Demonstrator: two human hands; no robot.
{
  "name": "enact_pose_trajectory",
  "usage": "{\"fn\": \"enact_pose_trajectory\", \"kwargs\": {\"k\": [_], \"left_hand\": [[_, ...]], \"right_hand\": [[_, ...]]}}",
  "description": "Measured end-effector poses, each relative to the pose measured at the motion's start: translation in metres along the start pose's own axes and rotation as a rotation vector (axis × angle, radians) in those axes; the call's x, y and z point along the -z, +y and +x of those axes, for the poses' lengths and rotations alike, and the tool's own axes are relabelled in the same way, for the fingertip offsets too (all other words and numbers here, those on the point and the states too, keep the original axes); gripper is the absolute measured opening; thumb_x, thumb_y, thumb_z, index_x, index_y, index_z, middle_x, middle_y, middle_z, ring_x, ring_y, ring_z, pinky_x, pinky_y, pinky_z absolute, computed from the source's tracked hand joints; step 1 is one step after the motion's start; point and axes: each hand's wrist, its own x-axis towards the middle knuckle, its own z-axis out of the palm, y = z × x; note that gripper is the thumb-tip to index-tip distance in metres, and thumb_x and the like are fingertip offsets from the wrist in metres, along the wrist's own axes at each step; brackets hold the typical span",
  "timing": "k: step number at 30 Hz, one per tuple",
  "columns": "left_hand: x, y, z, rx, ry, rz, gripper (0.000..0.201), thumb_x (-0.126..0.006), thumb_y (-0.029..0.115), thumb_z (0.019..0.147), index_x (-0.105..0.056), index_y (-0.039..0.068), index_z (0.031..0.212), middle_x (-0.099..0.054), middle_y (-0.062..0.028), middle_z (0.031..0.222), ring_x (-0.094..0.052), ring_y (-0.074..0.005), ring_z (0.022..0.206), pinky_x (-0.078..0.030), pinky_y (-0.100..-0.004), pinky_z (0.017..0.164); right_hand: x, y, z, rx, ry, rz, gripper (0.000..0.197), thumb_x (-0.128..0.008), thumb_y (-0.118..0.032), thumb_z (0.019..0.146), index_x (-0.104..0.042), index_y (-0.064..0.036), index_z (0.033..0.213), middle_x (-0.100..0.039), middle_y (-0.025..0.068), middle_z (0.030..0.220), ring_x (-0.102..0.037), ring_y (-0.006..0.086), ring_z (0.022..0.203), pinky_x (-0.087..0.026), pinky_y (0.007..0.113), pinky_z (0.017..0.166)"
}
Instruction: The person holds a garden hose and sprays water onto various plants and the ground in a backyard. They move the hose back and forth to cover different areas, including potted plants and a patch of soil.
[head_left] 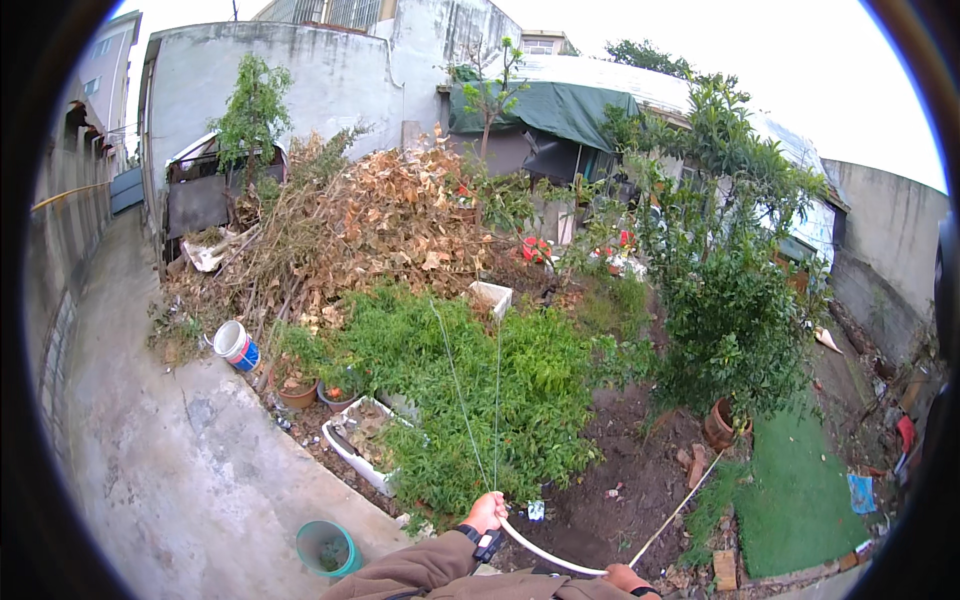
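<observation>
My left hand [487, 512] is closed in a fist around one end of a white hose [545, 555], at the lower middle. Two thin pale lines, which look like water jets, run from this fist over a bed of leafy green plants [530, 390]. From there the hose sags in a curve to my right hand [626, 578], low at the bottom edge. That hand is partly cut off, its fingers closed on the hose. A thin pale line [680, 508] stretches from beside the right hand toward a tilted terracotta pot [718, 425].
A teal bucket [328, 549] stands on the concrete path [190, 470] at left. Farther up are a white-and-blue bucket [236, 345] and a long white planter [355, 465]. Dry leaves [390, 220] heap behind the plants. A bushy tree [735, 320] and green turf [795, 495] lie right.
</observation>
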Motion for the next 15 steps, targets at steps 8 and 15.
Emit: {"fn": "enact_pose_trajectory", "kwargs": {"k": [8, 15], "left_hand": [[-0.001, -0.018, -0.003, -0.015, 0.135, 0.011, 0.011, -0.037, 0.009, 0.083, -0.047, 0.012, 0.078, -0.035, 0.0021, 0.055, -0.03, -0.0112, 0.04, -0.026, -0.0281, 0.039], [-0.021, -0.051, -0.002, 0.031, 0.131, 0.038, 0.006, -0.042, 0.007, 0.076, -0.045, 0.01, 0.072, -0.032, 0.0014, 0.052, -0.026, -0.0116, 0.038, -0.025, -0.0267, 0.039]], "right_hand": [[-0.039, 0.067, 0.033, 0.085, -0.047, 0.043, 0.037, -0.054, -0.038, 0.081, -0.064, -0.007, 0.098, -0.063, 0.0206, 0.099, -0.058, 0.0371, 0.099, -0.046, 0.044, 0.085], [-0.074, 0.119, 0.039, 0.096, -0.116, 0.098, 0.031, -0.051, -0.032, 0.083, -0.064, -0.0063, 0.096, -0.062, 0.021, 0.101, -0.057, 0.0376, 0.101, -0.045, 0.043, 0.085]]}}
